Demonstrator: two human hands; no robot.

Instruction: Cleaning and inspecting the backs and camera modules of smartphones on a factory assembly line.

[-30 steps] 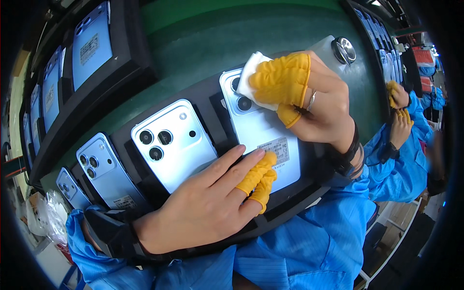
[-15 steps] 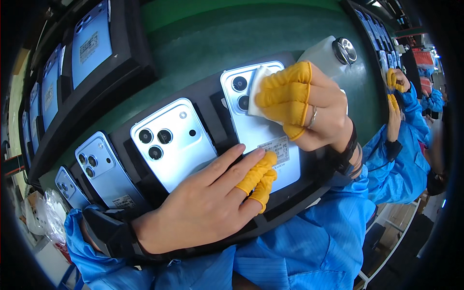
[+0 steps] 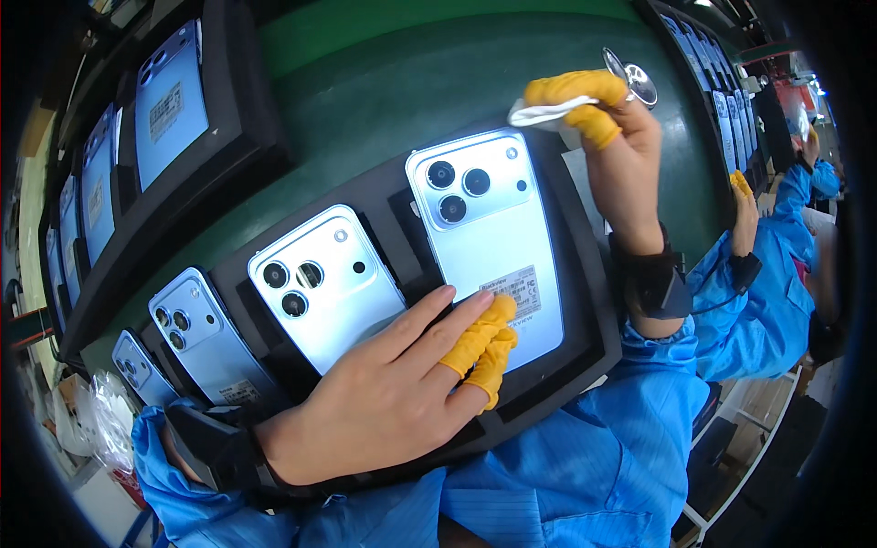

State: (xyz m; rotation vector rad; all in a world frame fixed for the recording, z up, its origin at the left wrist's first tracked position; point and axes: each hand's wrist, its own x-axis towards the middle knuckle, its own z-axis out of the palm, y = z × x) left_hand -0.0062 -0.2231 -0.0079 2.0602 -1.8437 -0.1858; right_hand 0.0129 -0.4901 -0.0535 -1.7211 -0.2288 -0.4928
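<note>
My left hand, yellow covers on some fingers, lies flat with its fingers stretched over the lower part of a light-blue smartphone and its label. The phone lies back up in a black foam tray, its three lenses uncovered. Beyond the phone's top edge, my right hand is raised, pinching a folded white cloth between yellow-covered fingers. Right behind that hand shows the round metal top of a bottle, its lid tipped up; the hand hides most of the bottle's body.
Left of this phone, several more lie in the same tray, the nearest a light-blue phone. Another black tray of phones stands at the far left on the green table. At the right, a co-worker's blue sleeve and more phones show.
My right hand has lifted the cloth off the phone's camera area and moved up and away to the bottle top. The bottle's lid now stands tipped. My left hand stays on the phone.
</note>
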